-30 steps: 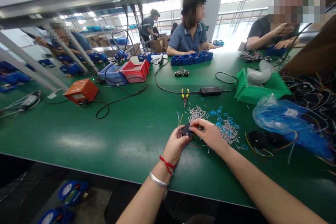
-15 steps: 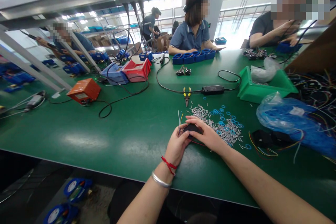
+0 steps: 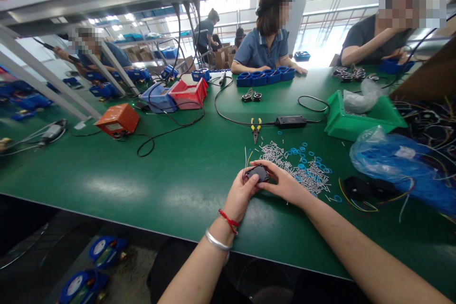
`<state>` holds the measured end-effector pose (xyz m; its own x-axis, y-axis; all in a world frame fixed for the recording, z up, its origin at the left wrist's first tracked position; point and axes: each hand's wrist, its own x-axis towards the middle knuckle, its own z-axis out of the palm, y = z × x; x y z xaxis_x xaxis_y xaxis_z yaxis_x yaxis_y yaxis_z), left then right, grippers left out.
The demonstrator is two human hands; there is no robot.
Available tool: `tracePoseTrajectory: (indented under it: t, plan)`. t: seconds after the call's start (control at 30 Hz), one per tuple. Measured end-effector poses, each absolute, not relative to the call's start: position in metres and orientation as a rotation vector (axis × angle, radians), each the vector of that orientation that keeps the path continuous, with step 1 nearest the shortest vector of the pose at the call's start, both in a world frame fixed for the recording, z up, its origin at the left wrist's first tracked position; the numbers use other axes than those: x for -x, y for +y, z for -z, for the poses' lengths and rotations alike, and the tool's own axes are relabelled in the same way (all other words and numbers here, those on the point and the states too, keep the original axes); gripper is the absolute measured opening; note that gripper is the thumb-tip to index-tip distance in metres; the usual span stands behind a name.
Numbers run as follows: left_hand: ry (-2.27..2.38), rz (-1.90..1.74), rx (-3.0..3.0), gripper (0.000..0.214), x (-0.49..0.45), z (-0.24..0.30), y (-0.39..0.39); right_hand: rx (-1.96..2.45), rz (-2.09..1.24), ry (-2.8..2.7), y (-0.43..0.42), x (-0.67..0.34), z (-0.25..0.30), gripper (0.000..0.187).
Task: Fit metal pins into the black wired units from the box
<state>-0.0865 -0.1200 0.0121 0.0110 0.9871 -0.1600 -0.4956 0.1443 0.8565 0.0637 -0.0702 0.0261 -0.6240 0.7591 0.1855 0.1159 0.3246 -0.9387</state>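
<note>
Right fingers [image 3: 270, 166] have shifted around the black case [image 3: 260, 173].

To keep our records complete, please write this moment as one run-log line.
left hand: holds black part | right hand: also holds it | table: loose screws, blue rings, pliers | right side: green bin

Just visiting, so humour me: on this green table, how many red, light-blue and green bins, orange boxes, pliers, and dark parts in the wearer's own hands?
Red bin: 1
Light-blue bin: 1
Green bin: 1
Orange box: 1
Pliers: 1
Dark part in left hand and right hand: 1
Total: 6
</note>
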Motion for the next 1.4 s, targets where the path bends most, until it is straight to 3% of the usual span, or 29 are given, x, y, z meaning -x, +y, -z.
tracePoseTrajectory:
  t: [0.2,0.47,0.67,0.83,0.93,1.07,1.13,1.23,1.4]
  plan:
    - [0.937,-1.304,-0.909,0.05,0.087,-0.024,-0.122,0.731,-1.436,-1.821,-0.066,-0.066,-0.026,0.053]
    - [1.172,-1.296,-1.652,0.08,0.086,-0.028,-0.129,0.767,-1.743,-1.322,-0.055,-0.077,-0.021,0.045]
    - [1.168,-1.333,-1.596,0.053,0.084,-0.036,-0.13,0.9,-1.986,-1.338,-0.059,-0.071,-0.013,0.038]
    - [1.288,-1.276,-1.441,0.027,0.088,-0.037,-0.128,0.92,-1.949,-1.563,-0.066,-0.065,-0.019,0.045]
    - [1.324,-1.315,-1.211,0.025,0.093,-0.028,-0.123,1.069,-1.663,-1.734,-0.055,-0.081,-0.024,0.048]
    - [1.062,-1.496,-0.658,0.029,0.099,-0.017,-0.113,1.447,-0.697,-1.999,-0.03,-0.115,-0.016,0.028]
    - [0.927,-1.53,-0.43,0.026,0.101,-0.014,-0.109,1.529,-0.451,-2.143,-0.022,-0.124,-0.007,0.021]
    - [0.83,-1.499,-0.259,0.022,0.102,-0.01,-0.107,1.542,-0.356,-2.277,-0.019,-0.122,0.004,0.011]
    - [0.798,-1.414,-0.22,0.021,0.1,-0.006,-0.108,1.494,-0.362,-2.274,-0.023,-0.11,0.008,0.014]
